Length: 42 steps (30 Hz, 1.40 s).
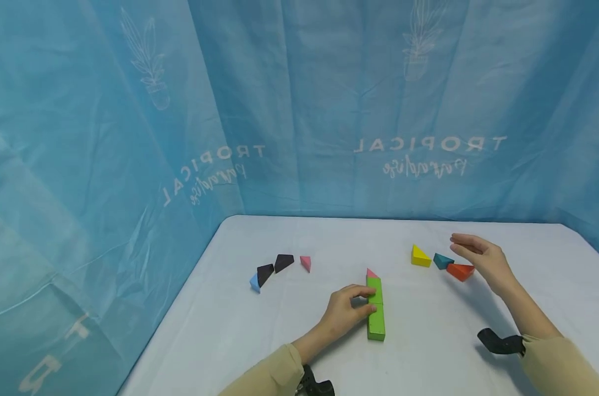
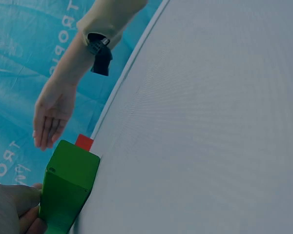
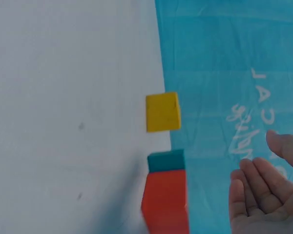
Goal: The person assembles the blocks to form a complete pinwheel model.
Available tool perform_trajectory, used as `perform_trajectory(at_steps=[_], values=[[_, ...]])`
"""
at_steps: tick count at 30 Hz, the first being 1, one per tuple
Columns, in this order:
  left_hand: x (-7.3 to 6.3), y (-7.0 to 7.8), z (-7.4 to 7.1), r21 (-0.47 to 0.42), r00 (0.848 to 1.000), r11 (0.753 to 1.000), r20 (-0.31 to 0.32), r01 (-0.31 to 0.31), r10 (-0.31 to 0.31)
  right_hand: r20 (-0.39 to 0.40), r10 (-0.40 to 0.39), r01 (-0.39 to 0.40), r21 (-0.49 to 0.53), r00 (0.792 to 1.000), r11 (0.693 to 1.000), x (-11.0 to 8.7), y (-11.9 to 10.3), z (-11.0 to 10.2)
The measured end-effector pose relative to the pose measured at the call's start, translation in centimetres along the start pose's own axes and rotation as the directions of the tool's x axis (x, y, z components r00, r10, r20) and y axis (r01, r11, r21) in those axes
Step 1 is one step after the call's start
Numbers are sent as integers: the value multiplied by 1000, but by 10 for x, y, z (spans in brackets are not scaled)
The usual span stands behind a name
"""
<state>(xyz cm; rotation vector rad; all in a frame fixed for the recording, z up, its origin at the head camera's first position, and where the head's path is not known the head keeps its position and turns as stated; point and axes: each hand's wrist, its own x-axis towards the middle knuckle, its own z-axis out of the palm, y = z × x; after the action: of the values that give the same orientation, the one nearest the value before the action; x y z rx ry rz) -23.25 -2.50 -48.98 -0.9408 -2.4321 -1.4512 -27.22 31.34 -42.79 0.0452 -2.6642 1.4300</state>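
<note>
Two green blocks [image 1: 375,322] lie end to end in a row on the white table, a small pink wedge [image 1: 372,273] at their far end. My left hand [image 1: 346,308] reaches in from the left, thumb and forefinger tips touching the row's left edge on either side of the seam. In the left wrist view its fingers lie along one side of the green block [image 2: 68,180]. Over the right side of the table, my right hand [image 1: 482,261] hovers with loosely bent fingers and holds nothing. Just below it lies a red-orange block [image 1: 460,271], beside a teal wedge [image 1: 443,260].
A yellow wedge [image 1: 420,257] sits left of the teal one. On the left side are two black pieces [image 1: 284,263], a light blue piece [image 1: 254,282] and another pink wedge [image 1: 306,263]. Blue printed curtains [image 1: 319,110] hang behind and left of the table.
</note>
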Motion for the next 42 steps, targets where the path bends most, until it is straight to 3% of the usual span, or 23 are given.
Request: perform_trajectory(at_steps=[4, 8, 26, 32, 42], values=[[-1, 0, 2, -6, 1000, 1000, -8, 14, -14, -7, 10, -10, -34, 1000, 999, -4, 14, -3], [-1, 0, 2, 3, 1000, 1000, -20, -13, 14, -3, 23, -23, -75, 1000, 997, -5, 25, -5], [0, 1, 1, -39, 1000, 999, -16, -5, 4, 108, 28, -14, -125, 994, 992, -11, 60, -5], [1, 1, 1, -27, 1000, 1000, -15, -1, 0, 91, 11, 5, -176, 996, 984, -12, 62, -3], [0, 1, 1, -46, 1000, 999, -10, 11, -12, 79, 15, -1, -176, 997, 984, -14, 60, -1]])
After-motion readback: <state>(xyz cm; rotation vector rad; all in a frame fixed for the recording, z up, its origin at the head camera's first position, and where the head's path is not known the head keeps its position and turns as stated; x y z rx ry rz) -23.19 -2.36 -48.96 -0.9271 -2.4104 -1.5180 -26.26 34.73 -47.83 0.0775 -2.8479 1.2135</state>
